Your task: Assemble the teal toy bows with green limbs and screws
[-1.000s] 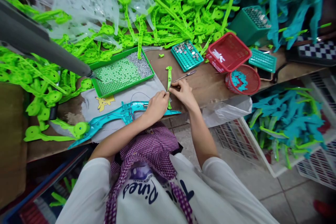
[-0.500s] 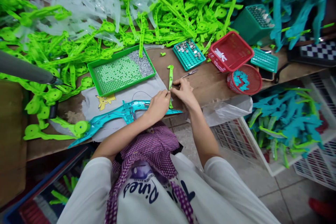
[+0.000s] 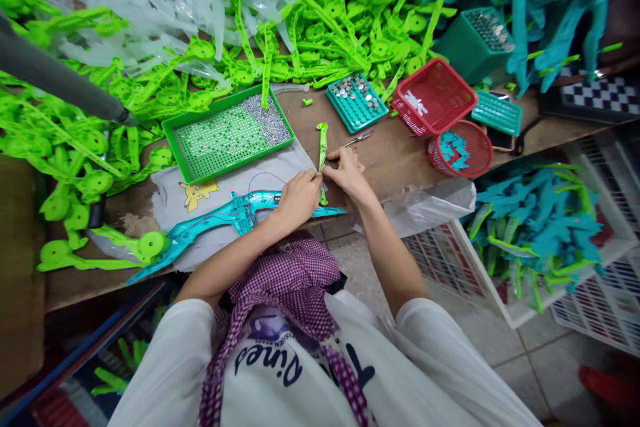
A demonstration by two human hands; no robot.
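My left hand (image 3: 296,200) and my right hand (image 3: 345,173) meet at the table's front edge, both pinched on a slim green plastic piece (image 3: 323,145) that stands upright between them. Metal tweezers (image 3: 358,140) lie just behind my right hand. Under my left hand lies a teal plastic bow (image 3: 230,215) with a green wheel (image 3: 149,244) at its left end, resting on a grey cloth (image 3: 220,190). A green tray (image 3: 227,135) of tiny silver parts sits behind the cloth.
Heaps of green plastic parts (image 3: 310,20) and clear bags cover the back of the table. A teal tray of metal discs (image 3: 356,101), a red basket (image 3: 434,95), a round red basket (image 3: 454,149) and a green box (image 3: 475,43) stand right. White crates (image 3: 540,240) hold teal parts.
My hands stay pinched on the green piece in the same spot. The grey tube at the upper left has drawn back toward the left edge. The view has shifted slightly.
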